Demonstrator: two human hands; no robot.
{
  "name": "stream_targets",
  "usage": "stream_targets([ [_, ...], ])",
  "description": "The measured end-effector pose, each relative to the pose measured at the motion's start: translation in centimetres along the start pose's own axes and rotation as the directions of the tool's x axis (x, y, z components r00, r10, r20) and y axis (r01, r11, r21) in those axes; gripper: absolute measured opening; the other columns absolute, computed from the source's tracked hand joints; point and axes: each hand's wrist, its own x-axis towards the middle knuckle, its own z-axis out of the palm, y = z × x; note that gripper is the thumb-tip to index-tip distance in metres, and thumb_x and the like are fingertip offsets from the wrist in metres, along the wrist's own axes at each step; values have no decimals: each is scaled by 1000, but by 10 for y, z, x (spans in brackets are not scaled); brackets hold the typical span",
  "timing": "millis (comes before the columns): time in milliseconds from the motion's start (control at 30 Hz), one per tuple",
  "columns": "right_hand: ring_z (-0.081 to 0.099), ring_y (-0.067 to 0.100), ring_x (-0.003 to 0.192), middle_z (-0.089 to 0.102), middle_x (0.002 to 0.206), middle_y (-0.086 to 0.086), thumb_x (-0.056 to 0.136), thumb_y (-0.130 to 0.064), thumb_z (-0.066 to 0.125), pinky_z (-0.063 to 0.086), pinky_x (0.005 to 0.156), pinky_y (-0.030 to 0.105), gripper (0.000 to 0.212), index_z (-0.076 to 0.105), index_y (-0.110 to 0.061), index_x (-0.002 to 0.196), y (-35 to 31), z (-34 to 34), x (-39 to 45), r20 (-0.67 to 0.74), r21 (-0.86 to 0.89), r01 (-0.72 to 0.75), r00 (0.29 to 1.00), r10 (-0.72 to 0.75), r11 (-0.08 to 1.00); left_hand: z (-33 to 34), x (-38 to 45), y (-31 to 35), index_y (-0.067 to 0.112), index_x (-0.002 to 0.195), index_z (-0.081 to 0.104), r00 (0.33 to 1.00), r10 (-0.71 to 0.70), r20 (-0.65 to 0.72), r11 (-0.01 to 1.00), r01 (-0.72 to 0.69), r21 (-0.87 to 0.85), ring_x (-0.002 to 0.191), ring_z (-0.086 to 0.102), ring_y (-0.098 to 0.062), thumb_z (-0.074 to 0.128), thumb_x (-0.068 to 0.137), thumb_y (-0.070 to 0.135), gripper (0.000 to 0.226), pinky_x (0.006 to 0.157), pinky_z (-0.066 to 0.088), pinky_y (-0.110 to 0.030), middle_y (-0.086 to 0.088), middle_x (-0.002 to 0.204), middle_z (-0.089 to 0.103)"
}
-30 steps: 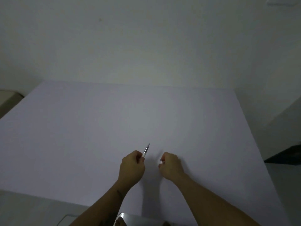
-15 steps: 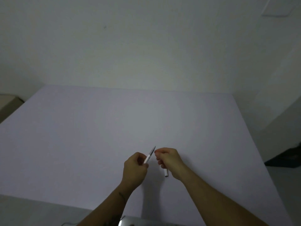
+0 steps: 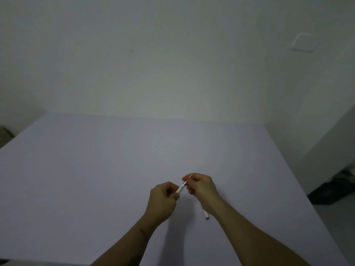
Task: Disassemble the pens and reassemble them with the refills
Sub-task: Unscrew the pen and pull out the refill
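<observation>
My left hand [image 3: 163, 200] is closed around the white barrel of a pen [image 3: 181, 188], which points up and to the right. My right hand [image 3: 201, 187] pinches the pen's thin metal tip end [image 3: 189, 178] between thumb and forefinger. Both hands hover just above the pale lilac table [image 3: 96, 169]. A short white pen cap [image 3: 206, 215] lies on the table below my right wrist, partly hidden by it.
A plain wall rises behind the table's far edge. A dark object [image 3: 334, 189] sits on the floor past the table's right edge. A dim shape [image 3: 4, 134] shows at the left edge.
My right hand let the white cap drop to the table and moved up to take the pen's tip. The left hand kept its hold on the barrel.
</observation>
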Motion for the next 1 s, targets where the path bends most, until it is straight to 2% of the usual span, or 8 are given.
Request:
stream_targets([
  [133,57,21,70,63,76,11,91,-9,65,52,64,31,9,72,-4,89,3,13,-10,9,157,-91,996,90,983,-10,-5,-3,24,77,65,998,62,1,998,-62,-5,65,59,-8,64,86,2,24,58,41,-14,5,71,64],
  [267,57,23,78,64,85,14,90,-8,65,52,69,32,10,73,-3,91,-2,24,-16,-91,138,-109,988,122,984,-16,-5,-7,24,77,65,997,72,-2,997,-72,-9,68,61,-10,65,86,1,25,59,43,-15,2,73,66],
  [367,57,24,90,65,100,12,93,-6,60,50,74,33,18,75,-9,104,-8,20,-18,-11,185,-158,987,163,970,-19,-3,-5,27,75,64,997,76,0,997,-76,-20,69,61,-10,64,87,2,27,59,43,-16,2,73,66],
  [467,56,22,79,63,87,10,90,-11,67,50,69,34,13,73,-6,100,-11,17,-18,-44,232,-198,976,214,952,-19,-2,-3,27,75,66,997,79,17,997,-79,-19,68,62,-11,65,86,2,27,59,44,-16,3,73,67],
  [567,57,21,77,64,84,12,90,-7,65,51,69,33,9,74,-6,91,-16,18,-14,-123,182,-144,978,168,973,-20,2,1,25,76,67,996,77,34,996,-76,-46,67,61,-11,66,85,2,25,57,44,-17,1,73,66],
  [667,58,20,83,67,90,10,94,0,54,50,71,30,24,76,-10,91,-19,12,-17,-49,175,-123,990,133,977,-18,2,3,22,78,69,996,77,42,995,-74,-65,65,61,-12,66,85,2,22,56,44,-17,-1,72,67],
  [833,56,20,77,63,84,9,90,-9,64,47,69,34,10,74,-6,94,-18,11,-20,-35,202,-168,983,179,965,-19,0,5,20,79,70,993,107,45,992,-103,-73,63,60,-10,67,83,2,19,56,42,-16,1,70,67],
  [1000,54,20,83,63,93,8,96,-4,54,48,71,32,25,77,-12,99,-22,15,-20,37,195,-172,985,168,966,-26,3,3,23,77,68,996,86,31,994,-84,-71,68,62,-12,66,84,2,22,59,45,-18,0,73,67],
])
